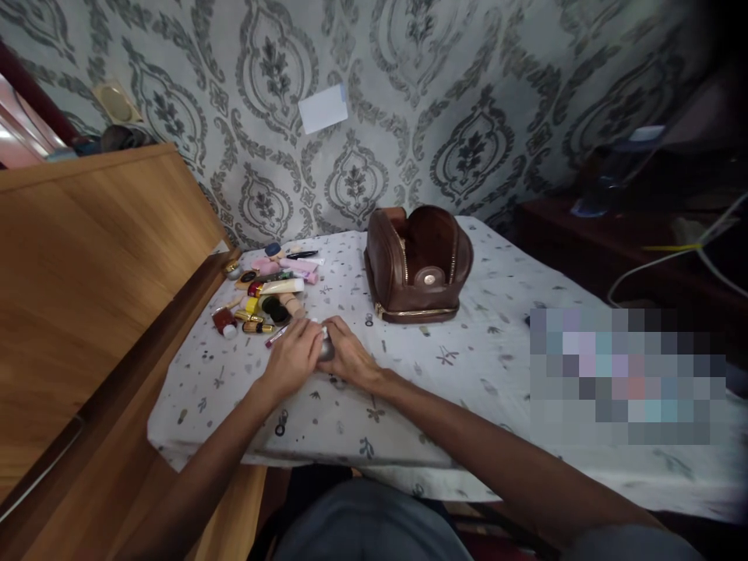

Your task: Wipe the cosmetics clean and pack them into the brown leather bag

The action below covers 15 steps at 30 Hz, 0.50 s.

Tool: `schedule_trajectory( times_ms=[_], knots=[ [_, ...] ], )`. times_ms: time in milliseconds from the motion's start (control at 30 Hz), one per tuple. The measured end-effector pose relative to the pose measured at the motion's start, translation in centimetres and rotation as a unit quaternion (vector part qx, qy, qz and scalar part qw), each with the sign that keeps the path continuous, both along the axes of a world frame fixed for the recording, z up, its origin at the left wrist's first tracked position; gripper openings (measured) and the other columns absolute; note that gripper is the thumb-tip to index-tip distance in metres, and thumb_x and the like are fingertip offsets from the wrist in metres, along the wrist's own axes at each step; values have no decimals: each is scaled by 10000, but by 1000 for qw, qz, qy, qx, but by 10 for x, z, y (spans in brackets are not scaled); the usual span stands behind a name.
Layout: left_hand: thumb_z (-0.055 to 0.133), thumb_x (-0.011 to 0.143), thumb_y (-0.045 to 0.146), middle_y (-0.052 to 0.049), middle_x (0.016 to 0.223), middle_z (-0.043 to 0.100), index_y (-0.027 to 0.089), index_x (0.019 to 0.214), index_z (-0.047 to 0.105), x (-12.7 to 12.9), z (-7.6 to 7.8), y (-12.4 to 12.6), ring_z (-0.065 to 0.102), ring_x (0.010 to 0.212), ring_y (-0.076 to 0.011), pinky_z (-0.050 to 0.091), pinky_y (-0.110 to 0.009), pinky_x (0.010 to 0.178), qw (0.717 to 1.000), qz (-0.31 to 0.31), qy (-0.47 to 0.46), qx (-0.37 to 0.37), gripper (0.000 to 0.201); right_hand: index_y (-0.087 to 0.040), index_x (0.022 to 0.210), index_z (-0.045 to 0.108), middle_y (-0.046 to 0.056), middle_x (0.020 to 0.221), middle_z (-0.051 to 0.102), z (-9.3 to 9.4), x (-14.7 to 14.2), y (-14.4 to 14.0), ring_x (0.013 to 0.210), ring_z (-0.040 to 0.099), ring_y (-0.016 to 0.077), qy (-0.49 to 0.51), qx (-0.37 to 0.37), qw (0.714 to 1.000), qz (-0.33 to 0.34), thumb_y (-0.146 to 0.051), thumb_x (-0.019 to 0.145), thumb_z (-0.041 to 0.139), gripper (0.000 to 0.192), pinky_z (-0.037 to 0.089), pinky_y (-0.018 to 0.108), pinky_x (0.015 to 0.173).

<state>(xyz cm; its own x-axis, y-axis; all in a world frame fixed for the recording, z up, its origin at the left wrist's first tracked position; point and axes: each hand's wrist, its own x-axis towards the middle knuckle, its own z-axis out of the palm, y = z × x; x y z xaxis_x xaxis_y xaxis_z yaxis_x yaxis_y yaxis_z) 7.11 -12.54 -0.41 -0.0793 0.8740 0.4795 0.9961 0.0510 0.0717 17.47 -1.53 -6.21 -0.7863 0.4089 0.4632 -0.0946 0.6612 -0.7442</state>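
Over the table's near side, my left hand (pixel 292 357) and my right hand (pixel 349 354) meet around a small grey rounded object (pixel 326 349). The fingers of both are closed about it and cover most of it, so its kind is unclear. Something white shows at the fingertips. Beyond my left hand lies a loose pile of cosmetics: a cream-coloured tube (pixel 281 286), a pink tube (pixel 299 269), a dark red bottle with a white cap (pixel 223 321) and a black-and-gold tube (pixel 257 328). A brown leather cosmetic bag (pixel 412 290) stands unzipped past my right hand.
A white patterned cloth (pixel 485 351) covers the table. A wooden panel (pixel 105 234) rises along the left edge, and a papered wall (pixel 351 47) closes the back. On the right lies a pixelated patch (pixel 625 378); a clear bottle (pixel 608 179) stands on a dark surface behind it.
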Motion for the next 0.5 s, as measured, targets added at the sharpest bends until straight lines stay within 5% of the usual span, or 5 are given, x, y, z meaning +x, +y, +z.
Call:
schedule_trajectory(
  times_ms=[233, 500],
  knots=[
    [371, 941, 408, -26, 691, 573, 211, 704, 505, -19, 2, 14, 565, 693, -192, 430, -304, 690, 965, 84, -246, -23, 336, -178, 1171, 534, 88, 1179, 484, 0, -1, 2, 1129, 524, 266, -9, 20, 1000, 9, -200, 643, 823, 602, 472, 424, 1009],
    [300, 900, 637, -6, 547, 496, 230, 581, 421, -39, -21, 14, 515, 563, -175, 385, -288, 529, 922, 132, -361, -54, 531, -164, 1237, 522, 100, 1221, 487, -2, 2, 5, 1158, 532, 254, 0, 3, 1000, 28, -209, 660, 820, 651, 469, 410, 1025]
  ],
)
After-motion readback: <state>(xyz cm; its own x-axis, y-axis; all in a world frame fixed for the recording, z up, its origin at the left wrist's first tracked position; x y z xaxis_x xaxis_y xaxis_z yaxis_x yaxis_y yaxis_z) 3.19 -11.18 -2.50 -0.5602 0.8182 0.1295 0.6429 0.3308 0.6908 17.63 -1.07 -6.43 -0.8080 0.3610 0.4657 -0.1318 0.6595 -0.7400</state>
